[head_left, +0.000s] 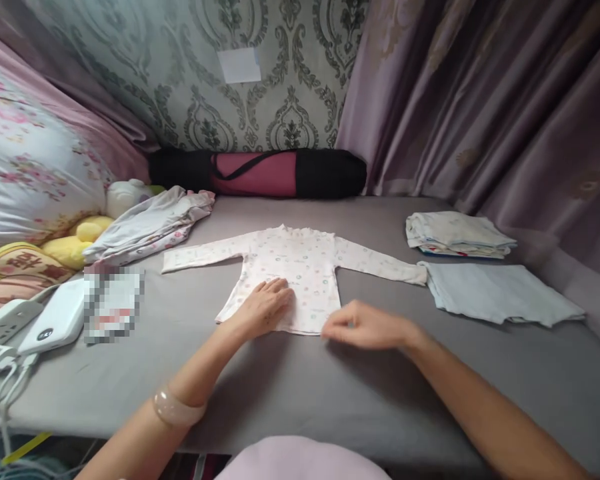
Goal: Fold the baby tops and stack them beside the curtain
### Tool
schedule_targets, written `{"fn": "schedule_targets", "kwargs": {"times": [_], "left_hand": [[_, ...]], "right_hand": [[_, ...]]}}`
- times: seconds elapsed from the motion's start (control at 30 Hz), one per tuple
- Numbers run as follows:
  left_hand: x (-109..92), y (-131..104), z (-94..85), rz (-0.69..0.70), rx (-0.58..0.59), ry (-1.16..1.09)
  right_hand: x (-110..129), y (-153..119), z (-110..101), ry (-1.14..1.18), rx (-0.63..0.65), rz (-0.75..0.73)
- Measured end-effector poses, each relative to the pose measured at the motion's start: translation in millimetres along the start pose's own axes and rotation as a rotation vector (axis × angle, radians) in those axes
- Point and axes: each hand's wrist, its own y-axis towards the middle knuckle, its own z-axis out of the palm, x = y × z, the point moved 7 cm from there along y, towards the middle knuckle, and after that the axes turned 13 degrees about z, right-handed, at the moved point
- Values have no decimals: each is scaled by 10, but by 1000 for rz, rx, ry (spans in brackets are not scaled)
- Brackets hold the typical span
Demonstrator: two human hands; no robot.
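Observation:
A small white long-sleeved shirt (300,267) with a fine pastel print lies spread on the grey sheet (300,400), its collar toward the wall and both sleeves stretched sideways. My left hand (269,308) rests flat on the lower left part of the shirt, fingers extended. At the shirt's lower right corner, the thumb and fingertips of my right hand (357,325) are pinched on the hem. The right sleeve's cuff touches a pale blue-grey garment (500,292) lying flat.
Folded clothes (457,233) are stacked at the right; more clothes (150,223) lie at the left. A power bank (55,317), power strip (10,320), cables and plush toys (77,243) occupy the left side. A black and red bag (255,173) lies along the wall.

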Motion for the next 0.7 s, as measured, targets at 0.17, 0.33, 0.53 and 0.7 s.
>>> {"fn": "schedule_targets", "kwargs": {"times": [0.17,0.33,0.53,0.7], "left_hand": [[-210,508,35,90,-148,-88],[-237,843,277,0,-233,0],[-220,909,478,-116,-105,27],[-277,889,505,-57,-45,72]], "right_hand": [[-539,378,-676,-374,-585,366],[-691,591,-693,-599,-588,474],[-759,635,-648,-673,-621,494],[-819,648,-672,-685,-659,472]]}}
